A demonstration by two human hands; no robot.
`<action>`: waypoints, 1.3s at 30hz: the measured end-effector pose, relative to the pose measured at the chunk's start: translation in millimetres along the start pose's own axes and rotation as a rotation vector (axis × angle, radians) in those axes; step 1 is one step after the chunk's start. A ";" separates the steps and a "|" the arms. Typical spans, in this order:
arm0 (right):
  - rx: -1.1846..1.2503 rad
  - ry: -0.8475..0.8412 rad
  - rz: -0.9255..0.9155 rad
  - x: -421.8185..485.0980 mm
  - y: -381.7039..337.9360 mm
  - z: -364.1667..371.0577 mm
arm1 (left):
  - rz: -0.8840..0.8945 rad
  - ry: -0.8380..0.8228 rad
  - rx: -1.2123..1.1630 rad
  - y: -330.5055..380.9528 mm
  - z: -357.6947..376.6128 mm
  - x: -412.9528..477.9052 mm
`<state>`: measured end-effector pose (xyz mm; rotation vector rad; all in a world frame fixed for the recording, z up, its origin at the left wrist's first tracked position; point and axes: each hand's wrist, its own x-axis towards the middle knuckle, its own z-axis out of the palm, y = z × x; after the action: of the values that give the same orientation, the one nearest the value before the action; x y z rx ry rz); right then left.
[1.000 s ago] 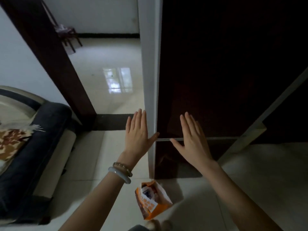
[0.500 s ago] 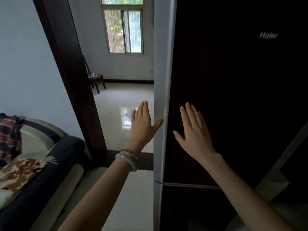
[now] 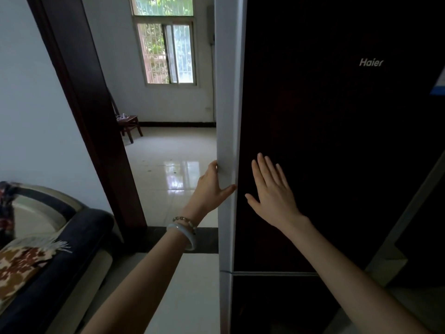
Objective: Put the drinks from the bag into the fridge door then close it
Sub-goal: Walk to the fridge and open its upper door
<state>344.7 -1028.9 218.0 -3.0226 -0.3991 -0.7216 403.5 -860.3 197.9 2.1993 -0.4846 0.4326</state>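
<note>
A tall dark fridge (image 3: 325, 141) with a "Haier" logo fills the right half of the head view, and its upper door looks shut. My left hand (image 3: 212, 186) grips the door's white left edge (image 3: 227, 116), fingers wrapped behind it and thumb on the front. My right hand (image 3: 272, 191) is spread flat, fingers apart, against or just in front of the dark door face. It holds nothing. The bag and the drinks are out of view.
A dark wooden door frame (image 3: 91, 116) stands to the left of the fridge, opening onto a tiled room with a window (image 3: 166, 51) and a small wooden chair (image 3: 127, 124). A dark sofa (image 3: 60, 249) with a patterned blanket sits at the lower left.
The view has tilted up, so the orange bag on the floor dropped out of sight. My left hand moved from open beside the fridge to gripping the door's edge.
</note>
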 end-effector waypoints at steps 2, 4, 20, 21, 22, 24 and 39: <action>0.023 0.022 -0.002 -6.1 -1.4 -3.5 | 0.011 0.021 0.024 0.6 1.6 -1.2; 0.039 0.052 0.001 -14.4 -4.0 -6.1 | 0.037 0.055 0.028 -0.3 3.6 -7.9; 0.100 0.120 0.088 -162.4 -17.5 -55.2 | 0.192 0.104 0.097 60.6 -1.0 -130.6; 0.106 0.116 0.096 -172.6 -15.4 -59.0 | 0.210 0.126 0.103 68.1 0.7 -139.4; 0.112 0.110 0.101 -183.5 -13.2 -63.4 | 0.233 0.148 0.109 76.7 2.8 -148.8; 0.112 0.105 0.098 -206.9 -8.9 -72.9 | 0.268 0.191 0.131 94.9 8.6 -167.7; 0.130 0.042 0.177 -383.7 31.8 -152.6 | 0.649 0.075 0.262 227.8 86.9 -301.7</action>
<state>-45.6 -1163.4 185.2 -2.8695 -0.1672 -0.7155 45.5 -1003.4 155.9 2.2205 -1.1619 0.9621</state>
